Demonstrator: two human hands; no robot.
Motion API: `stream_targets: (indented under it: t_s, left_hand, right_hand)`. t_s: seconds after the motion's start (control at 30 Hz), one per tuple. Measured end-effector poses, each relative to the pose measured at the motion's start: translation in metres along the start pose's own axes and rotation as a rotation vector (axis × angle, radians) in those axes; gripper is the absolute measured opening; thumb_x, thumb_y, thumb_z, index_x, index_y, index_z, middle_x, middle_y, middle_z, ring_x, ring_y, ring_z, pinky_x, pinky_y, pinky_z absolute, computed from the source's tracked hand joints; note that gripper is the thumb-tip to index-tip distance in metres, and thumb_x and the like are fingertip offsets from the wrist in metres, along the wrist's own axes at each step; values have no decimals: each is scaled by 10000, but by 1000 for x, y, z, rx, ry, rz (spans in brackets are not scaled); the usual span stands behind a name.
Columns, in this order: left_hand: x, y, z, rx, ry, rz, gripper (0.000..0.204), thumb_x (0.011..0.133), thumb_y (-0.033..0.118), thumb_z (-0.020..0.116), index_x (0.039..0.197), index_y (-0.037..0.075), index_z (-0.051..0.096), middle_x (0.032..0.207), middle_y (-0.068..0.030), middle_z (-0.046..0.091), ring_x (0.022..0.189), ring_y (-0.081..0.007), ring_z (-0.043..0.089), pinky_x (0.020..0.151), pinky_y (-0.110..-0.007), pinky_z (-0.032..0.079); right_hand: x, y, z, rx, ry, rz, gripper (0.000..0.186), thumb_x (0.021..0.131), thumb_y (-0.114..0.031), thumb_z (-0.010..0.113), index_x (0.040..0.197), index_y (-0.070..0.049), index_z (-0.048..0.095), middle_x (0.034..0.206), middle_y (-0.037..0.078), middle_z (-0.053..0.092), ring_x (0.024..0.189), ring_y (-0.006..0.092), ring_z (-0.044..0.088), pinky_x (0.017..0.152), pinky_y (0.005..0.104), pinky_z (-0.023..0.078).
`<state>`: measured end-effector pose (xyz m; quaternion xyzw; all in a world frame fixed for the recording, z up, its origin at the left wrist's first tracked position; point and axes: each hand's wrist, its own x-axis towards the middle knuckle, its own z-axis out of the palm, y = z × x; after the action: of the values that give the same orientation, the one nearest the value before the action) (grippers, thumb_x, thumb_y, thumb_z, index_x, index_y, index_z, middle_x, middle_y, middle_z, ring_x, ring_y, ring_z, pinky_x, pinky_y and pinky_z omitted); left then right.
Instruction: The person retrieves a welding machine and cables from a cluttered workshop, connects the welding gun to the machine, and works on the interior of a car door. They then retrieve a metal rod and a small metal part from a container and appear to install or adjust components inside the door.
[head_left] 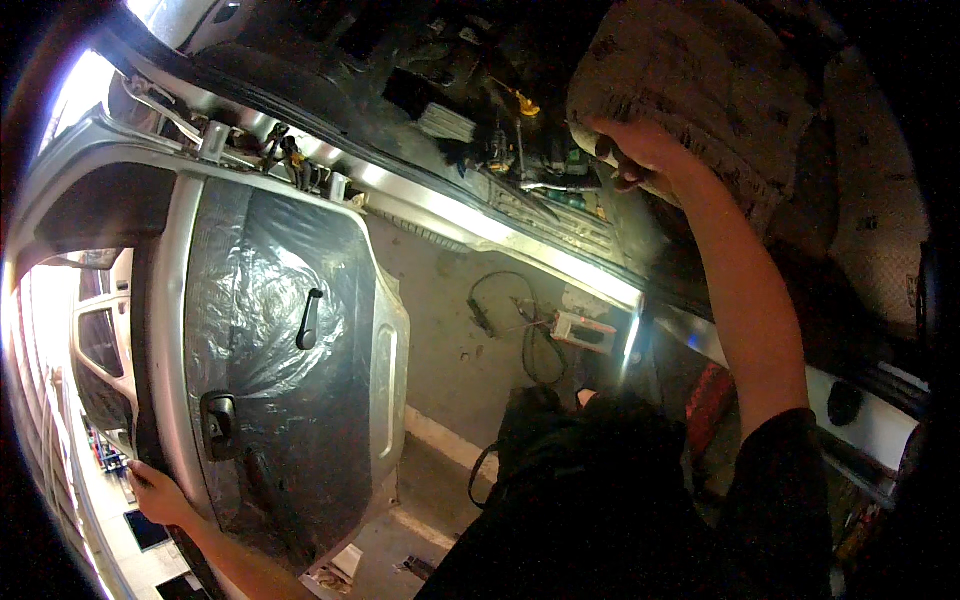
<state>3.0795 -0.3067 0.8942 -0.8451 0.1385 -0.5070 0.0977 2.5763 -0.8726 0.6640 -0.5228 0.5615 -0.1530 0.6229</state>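
Observation:
At the lower left my left hand (158,497) is closed round the outer edge of the open silver car door (392,345), by its window frame. Plastic sheeting covers the door's inner side, and a black window crank (311,320) and a door handle (219,425) stick out of it. My right arm reaches into the cabin. At the front corner of the patterned car seat (700,80), my right hand (645,152) has its fingers curled and bent down against the edge; shadow hides whether anything is between them.
Tools lie on the cabin floor, among them a yellow-handled one (523,101) and a grey slatted piece (447,123). The bright door sill (500,226) runs between me and the cabin. On the ground below are a looped black cable (538,358) and a pale device (583,331).

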Motion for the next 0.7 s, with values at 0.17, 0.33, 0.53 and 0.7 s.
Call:
stream_targets:
  t_s: [0.17,0.33,0.53,0.7]
  left_hand:
    - [-22,-41,6,59,-20,-23,452,918,455,452,1045,83,676,898,-175,677,763,-381,643,638,-464,505]
    - [-19,31,-12,-256,61,-32,372,813,448,572,735,91,644,658,-137,619,595,-332,604,523,-455,466]
    - [-15,33,10,-526,343,13,220,683,336,610,627,123,623,590,-83,583,552,-256,584,503,-416,473]
    - [-116,36,-66,-839,505,71,302,620,291,620,784,39,594,856,-187,573,845,-392,559,824,-556,422]
  right_hand:
    - [-3,-17,42,-28,76,-55,422,829,-478,606,886,-60,613,659,32,460,508,142,407,595,342,491]
    - [0,-7,26,-42,19,-178,471,848,-450,585,1219,-162,555,1203,67,550,1010,198,516,887,366,420]
    - [24,-20,79,-215,45,-530,429,854,-429,591,1155,-125,558,1119,64,556,957,190,523,824,357,435]
    - [-21,-12,153,-349,124,-826,401,859,-412,596,1102,-95,561,1050,61,561,913,183,529,772,349,448]
